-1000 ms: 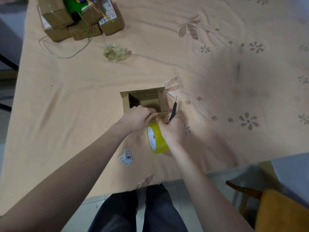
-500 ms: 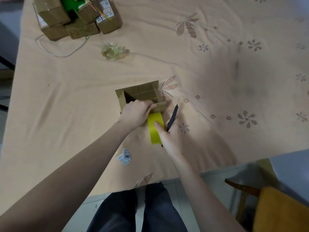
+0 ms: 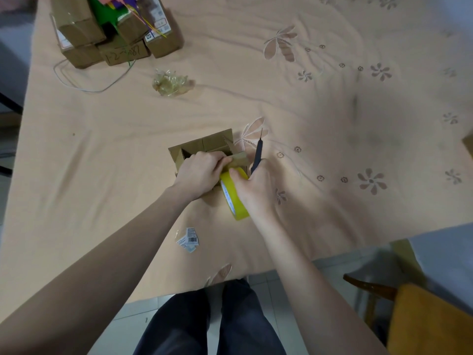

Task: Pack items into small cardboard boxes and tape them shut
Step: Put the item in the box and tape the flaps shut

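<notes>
- A small open cardboard box (image 3: 204, 147) sits near the middle of the worktop (image 3: 307, 111), which is covered by a peach cloth with a flower pattern; its far flaps stand up and its opening faces the camera.
- The left hand (image 3: 202, 172) rests on the near edge of the box, its fingers (image 3: 220, 160) curled over a folded flap (what lies inside the box is hidden).
- The right hand (image 3: 256, 188) grips a roll of yellow tape (image 3: 234, 196), held on edge and touching the near side of the box; the thumb presses on the roll's top.
- The same right hand also clamps a slim dark cutter (image 3: 257, 157), whose thin tip points away from the person, just beside the box's right corner.
- A torn barcode label (image 3: 190, 239) lies on the cloth near the forearms.
- A crumpled wad of clear tape (image 3: 170, 82) lies further back, well apart from the open box.
- A stack of closed cardboard boxes (image 3: 102, 34) stands at the far left corner, with green and coloured items on top and a thin cord (image 3: 84, 85) looping out beside it.
</notes>
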A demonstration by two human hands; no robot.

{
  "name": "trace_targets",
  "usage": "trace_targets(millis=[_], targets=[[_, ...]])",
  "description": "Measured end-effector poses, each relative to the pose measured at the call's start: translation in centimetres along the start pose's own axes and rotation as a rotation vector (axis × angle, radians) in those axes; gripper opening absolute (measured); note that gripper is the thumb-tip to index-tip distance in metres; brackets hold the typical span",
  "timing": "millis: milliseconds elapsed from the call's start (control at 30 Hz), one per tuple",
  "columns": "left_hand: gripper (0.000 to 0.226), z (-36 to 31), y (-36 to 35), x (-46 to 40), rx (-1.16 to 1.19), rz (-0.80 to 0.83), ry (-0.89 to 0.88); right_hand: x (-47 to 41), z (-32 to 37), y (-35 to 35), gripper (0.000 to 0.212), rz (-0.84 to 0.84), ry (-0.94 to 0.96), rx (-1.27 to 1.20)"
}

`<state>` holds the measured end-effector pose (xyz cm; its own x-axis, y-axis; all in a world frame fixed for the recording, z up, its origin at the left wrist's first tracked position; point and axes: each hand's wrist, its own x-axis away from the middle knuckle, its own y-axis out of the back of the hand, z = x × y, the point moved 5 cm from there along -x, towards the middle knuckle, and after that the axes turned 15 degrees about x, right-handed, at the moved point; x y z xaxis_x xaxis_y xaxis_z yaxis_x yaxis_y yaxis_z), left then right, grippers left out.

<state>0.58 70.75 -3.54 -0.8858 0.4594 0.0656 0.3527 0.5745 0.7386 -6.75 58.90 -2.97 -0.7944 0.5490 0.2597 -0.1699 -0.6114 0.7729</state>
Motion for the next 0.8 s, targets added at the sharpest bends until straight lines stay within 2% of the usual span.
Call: trace_targets(millis=[100, 200, 333, 400, 500, 567, 633, 700, 800], targets=[[0.033, 0.1, -0.1, 0.3, 0.017, 0.009, 0.011, -0.5, 0.3, -0.4, 0.042, 0.07, -0.009, 0.012], [0.031, 0.2, -0.2, 0.5, 0.032, 0.039, 0.018, -1.0, 0.6, -0.4, 0.049, 0.127, -0.011, 0.054], [0.024, 0.0, 0.0, 0.6, 0.11, 0.176, -0.03, -0.8, 0.3, -0.4, 0.06, 0.155, -0.026, -0.013], [0.022, -0.3, -0.2, 0.7, 0.107, 0.225, -0.052, -0.4, -0.2, -0.7, 0.055, 0.163, -0.02, -0.013], [0.017, -0.3, -0.4, 0.5, 0.125, 0.182, 0.013, 0.3, -0.6, -0.5, 0.041, 0.123, 0.04, -0.013], [0.013, 0.2, -0.3, 0.4, 0.227, 0.107, 0.108, 0.6, -0.9, -0.1, 0.038, 0.101, 0.061, -0.05], [0.018, 0.5, -0.2, 0.2, 0.323, 0.063, 0.175, 0.9, -1.3, 0.1, 0.033, 0.112, 0.054, -0.135], [0.019, 0.6, -0.2, 0.2, 0.369, 0.07, 0.225, 1.1, -1.7, 0.0, 0.029, 0.147, 0.029, -0.203], [0.012, 0.6, -0.3, 0.1, 0.305, 0.099, 0.25, 1.6, -1.9, -0.1, 0.031, 0.161, 0.058, -0.215]])
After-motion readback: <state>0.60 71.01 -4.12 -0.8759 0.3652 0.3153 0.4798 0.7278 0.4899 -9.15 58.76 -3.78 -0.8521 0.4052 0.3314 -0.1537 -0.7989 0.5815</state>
